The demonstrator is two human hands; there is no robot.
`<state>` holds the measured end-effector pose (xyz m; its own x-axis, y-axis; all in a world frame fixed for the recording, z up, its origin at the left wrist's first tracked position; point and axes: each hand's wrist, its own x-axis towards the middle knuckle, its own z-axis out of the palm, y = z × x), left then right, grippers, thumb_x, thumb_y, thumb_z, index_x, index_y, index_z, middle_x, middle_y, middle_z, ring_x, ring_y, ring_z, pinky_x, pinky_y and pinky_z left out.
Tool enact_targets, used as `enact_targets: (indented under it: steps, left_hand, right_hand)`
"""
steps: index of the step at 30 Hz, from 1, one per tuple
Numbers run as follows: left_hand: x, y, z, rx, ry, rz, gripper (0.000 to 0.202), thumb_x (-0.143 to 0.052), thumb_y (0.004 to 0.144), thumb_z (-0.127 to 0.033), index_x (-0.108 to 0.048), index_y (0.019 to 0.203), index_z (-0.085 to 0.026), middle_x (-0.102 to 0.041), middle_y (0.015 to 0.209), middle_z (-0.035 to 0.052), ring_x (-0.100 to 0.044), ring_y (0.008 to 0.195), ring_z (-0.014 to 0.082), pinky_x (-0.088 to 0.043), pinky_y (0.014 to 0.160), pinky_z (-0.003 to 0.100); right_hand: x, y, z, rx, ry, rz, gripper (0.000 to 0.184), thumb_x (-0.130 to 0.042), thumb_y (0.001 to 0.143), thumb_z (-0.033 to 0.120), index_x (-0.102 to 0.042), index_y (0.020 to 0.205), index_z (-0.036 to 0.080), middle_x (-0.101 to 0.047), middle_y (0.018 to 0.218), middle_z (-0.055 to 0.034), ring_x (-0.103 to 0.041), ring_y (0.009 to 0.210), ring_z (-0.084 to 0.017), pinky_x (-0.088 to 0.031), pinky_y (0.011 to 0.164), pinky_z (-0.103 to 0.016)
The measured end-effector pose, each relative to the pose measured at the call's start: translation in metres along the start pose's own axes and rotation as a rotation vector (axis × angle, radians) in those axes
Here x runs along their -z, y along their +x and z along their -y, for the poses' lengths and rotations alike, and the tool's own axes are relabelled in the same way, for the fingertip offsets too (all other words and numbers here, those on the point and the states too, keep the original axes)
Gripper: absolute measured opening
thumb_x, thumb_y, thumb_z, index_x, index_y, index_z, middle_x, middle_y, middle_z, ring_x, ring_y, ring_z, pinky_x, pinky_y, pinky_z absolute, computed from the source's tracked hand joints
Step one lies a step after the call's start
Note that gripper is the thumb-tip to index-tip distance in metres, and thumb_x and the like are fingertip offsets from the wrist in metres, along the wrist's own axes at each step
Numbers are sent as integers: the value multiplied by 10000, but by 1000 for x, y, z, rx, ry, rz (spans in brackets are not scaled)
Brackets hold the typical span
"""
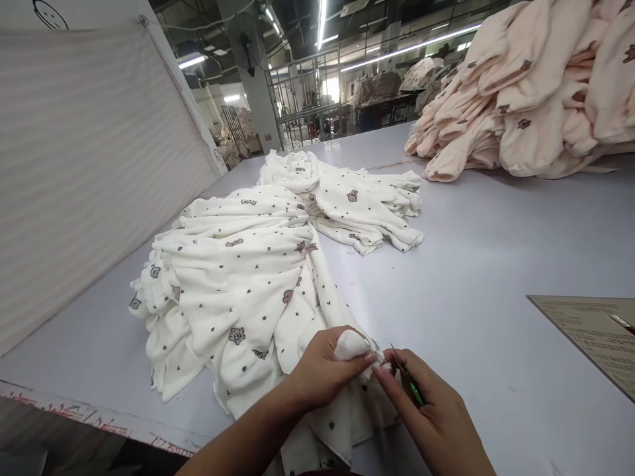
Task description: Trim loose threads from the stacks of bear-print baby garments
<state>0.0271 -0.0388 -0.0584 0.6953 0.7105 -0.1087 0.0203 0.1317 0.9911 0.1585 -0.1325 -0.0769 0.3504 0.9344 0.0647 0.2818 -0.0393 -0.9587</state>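
Note:
A white printed garment (pixel 248 277) with small bear figures lies bunched across the table. My left hand (pixel 325 367) is closed on a gathered edge of it, thumb pressed over a rounded fold of cloth. Close beside it, my right hand (pixel 426 396) is closed around green-handled thread snips (pixel 411 385), whose dark pointed tip sticks up between the fingers. Its thumb and fingertips meet the same white edge. Whether the blades are apart or together is too small to tell.
Pink printed garments (pixel 526 92) form a tall heap at the back right. A printed sheet (pixel 590 330) lies at the right edge, a shiny metal object (pixel 622 324) on it. A pale striped cloth (pixel 89 152) hangs at the left. Behind the table stands a metal rack (pixel 307 92).

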Motion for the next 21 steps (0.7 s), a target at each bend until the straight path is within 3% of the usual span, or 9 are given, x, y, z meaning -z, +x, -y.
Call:
enact_targets:
  steps: [5, 9, 12, 15, 21]
  left_hand:
    - [-7, -5, 7, 11, -11, 19, 216, -704, 714, -292, -610, 760, -103, -518, 674, 4, -443, 644, 100, -342, 607, 206]
    - [-4, -3, 8, 78, -125, -60, 245, -713, 706, -315, -625, 758, -92, -525, 646, 6, -450, 623, 97, -347, 601, 208]
    - [-2, 0, 6, 134, -235, -105, 259, -732, 686, -315, -629, 767, -93, -542, 647, 6, -467, 619, 95, -364, 621, 212]
    - [-2, 2, 4, 164, -286, -100, 271, -746, 669, -319, -628, 756, -91, -552, 646, 6, -474, 616, 93, -372, 632, 212]
    - [-3, 0, 3, 191, -227, -61, 256, -741, 674, -313, -626, 745, -96, -520, 624, -10, -440, 590, 73, -342, 594, 193]
  right_hand:
    - [7, 9, 1, -48, 44, 22, 326, -468, 858, 499, -537, 687, 231, -498, 620, 35, -491, 598, -132, -404, 544, -184]
    - [14, 1, 0, -85, 86, 0, 329, -443, 858, 530, -520, 722, 239, -469, 646, 37, -479, 597, -121, -418, 544, -166]
    - [15, -7, -11, -85, 83, 32, 313, -430, 857, 543, -551, 871, 255, -552, 713, 18, -576, 696, -154, -472, 649, -196]
    - [12, -10, -22, -13, -71, 86, 268, -468, 858, 502, -566, 919, 259, -623, 811, 8, -617, 805, -169, -470, 702, -197]
    - [6, -7, -20, 58, -216, 41, 221, -446, 884, 488, -542, 907, 291, -616, 732, 72, -558, 599, -112, -411, 575, -198]
